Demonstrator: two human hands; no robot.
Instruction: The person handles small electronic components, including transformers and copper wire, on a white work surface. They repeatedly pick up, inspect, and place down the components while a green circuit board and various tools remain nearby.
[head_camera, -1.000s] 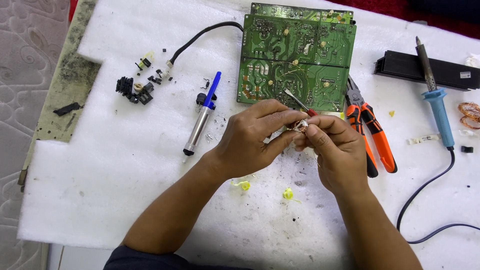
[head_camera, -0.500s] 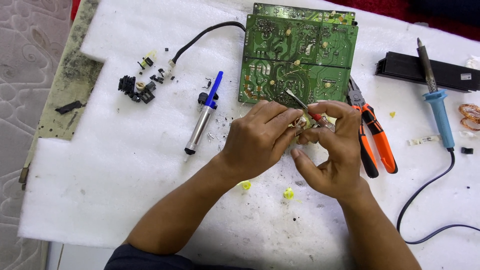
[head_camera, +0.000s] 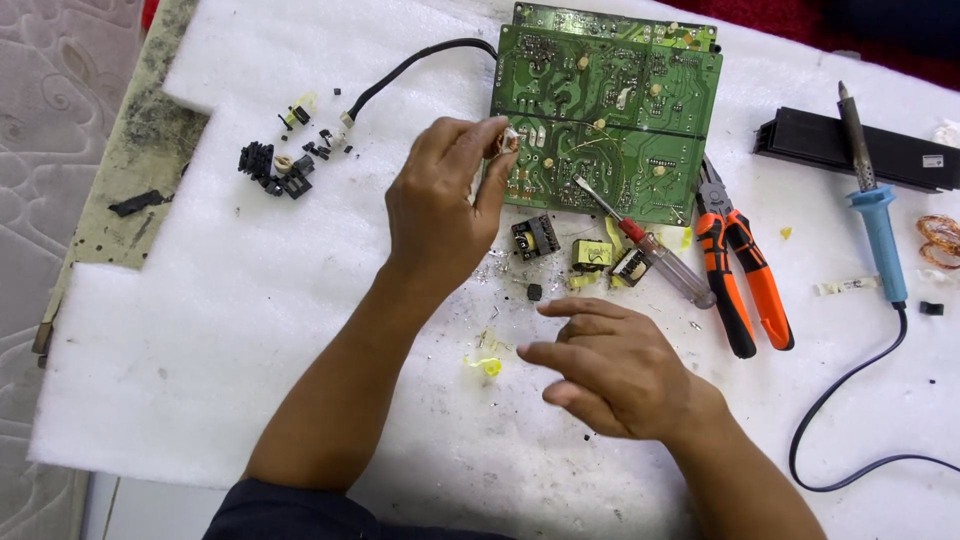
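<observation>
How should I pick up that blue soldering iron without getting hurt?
Grip the soldering iron by its blue handle, coming from above. It lies flat on the white foam sheet, tip pointing away and cord trailing toward the person. The bare metal shaft may be hot, so keep fingers off it.

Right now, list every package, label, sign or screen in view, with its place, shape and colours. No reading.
Label: a small white rectangle on the right end of the long black bar, far right, behind the blue iron.
Board markings: fine white print over the green board, top centre.
No package, sign or screen shows.
</observation>
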